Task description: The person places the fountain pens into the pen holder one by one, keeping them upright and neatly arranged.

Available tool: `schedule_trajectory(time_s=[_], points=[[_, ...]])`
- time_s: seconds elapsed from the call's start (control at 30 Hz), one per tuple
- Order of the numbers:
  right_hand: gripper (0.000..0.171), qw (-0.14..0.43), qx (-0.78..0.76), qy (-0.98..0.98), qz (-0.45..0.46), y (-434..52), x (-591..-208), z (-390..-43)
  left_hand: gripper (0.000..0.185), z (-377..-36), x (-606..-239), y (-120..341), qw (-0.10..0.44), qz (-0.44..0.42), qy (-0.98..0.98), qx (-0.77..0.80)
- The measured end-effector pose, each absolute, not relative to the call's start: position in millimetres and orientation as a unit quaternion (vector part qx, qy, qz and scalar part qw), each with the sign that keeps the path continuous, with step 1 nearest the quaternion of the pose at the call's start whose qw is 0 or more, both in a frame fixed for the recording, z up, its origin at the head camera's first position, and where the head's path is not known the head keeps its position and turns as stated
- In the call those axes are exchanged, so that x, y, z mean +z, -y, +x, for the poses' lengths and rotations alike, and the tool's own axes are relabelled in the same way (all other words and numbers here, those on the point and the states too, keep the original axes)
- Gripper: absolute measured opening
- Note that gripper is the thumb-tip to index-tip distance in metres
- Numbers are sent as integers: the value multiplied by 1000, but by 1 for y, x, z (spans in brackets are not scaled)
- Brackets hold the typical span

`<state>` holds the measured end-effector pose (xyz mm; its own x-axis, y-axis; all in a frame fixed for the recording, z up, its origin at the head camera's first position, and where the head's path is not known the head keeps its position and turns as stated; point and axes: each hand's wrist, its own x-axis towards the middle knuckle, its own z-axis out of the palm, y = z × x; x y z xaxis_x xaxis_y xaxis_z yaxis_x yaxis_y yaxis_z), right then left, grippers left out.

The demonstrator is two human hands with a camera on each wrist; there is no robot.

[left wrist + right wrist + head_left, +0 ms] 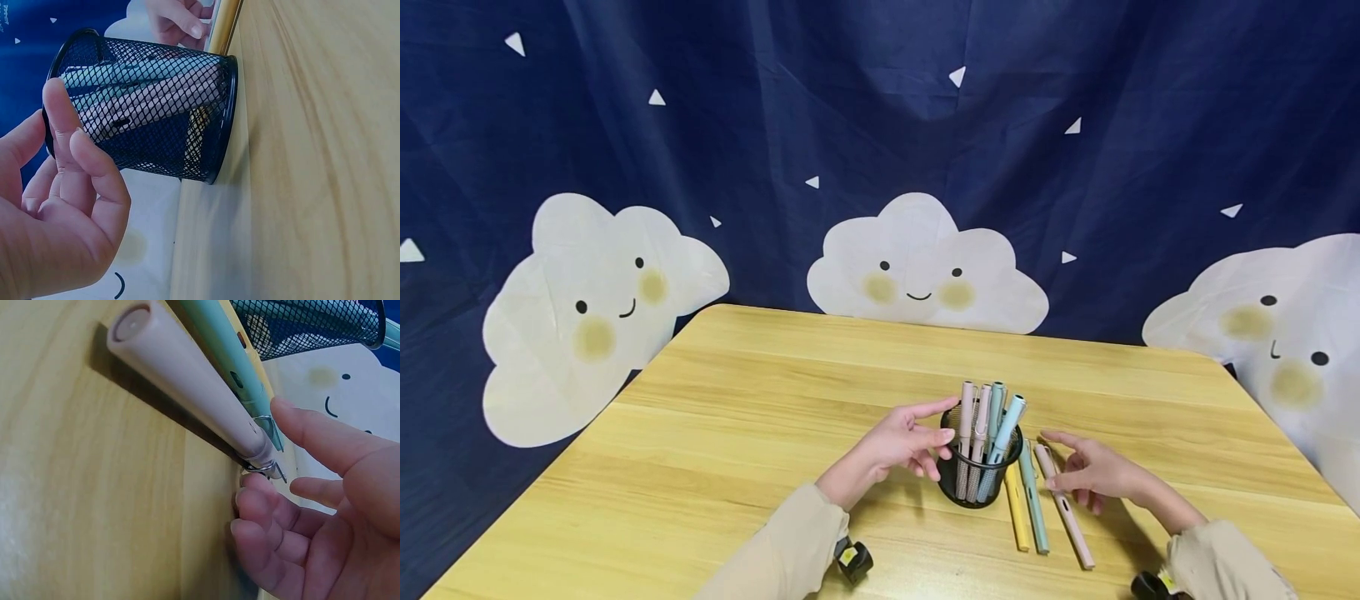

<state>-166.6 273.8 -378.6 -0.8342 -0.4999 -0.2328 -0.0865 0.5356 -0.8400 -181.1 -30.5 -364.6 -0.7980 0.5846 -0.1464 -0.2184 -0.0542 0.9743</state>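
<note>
Now both hands are released: left hand (904, 444) beside the mesh holder (981, 479), right hand (1093, 475) touching the pink pen (1064, 510); a careless nudge could tip the holder.

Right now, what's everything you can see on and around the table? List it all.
Pen holder: one, black mesh, upright on the table between the hands.
Pens in holder: four, two pink, two pale blue-green, standing.
Loose pens: three, yellow, green, pink, lying right of the holder.
Table: one, light wood.
Backdrop: navy cloth with white smiling clouds.
Left hand: open, beside the holder.
Right hand: open, fingers at the pink loose pen.
</note>
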Motion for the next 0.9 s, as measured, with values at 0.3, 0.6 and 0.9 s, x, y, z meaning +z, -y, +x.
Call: schedule_trajectory(time_s=[0.3,0.6,0.9], points=[[87,279,-459,-834,-126,-271,-376,-167,52,-180,-364,30,282,143,-630,709],[89,291,-459,-832,-111,-267,-377,-171,54,-181,-364,31,287,152,-626,709],[87,301,-491,-812,-96,-268,-380,-173,53,-181,-363,30,288,140,-633,705]])
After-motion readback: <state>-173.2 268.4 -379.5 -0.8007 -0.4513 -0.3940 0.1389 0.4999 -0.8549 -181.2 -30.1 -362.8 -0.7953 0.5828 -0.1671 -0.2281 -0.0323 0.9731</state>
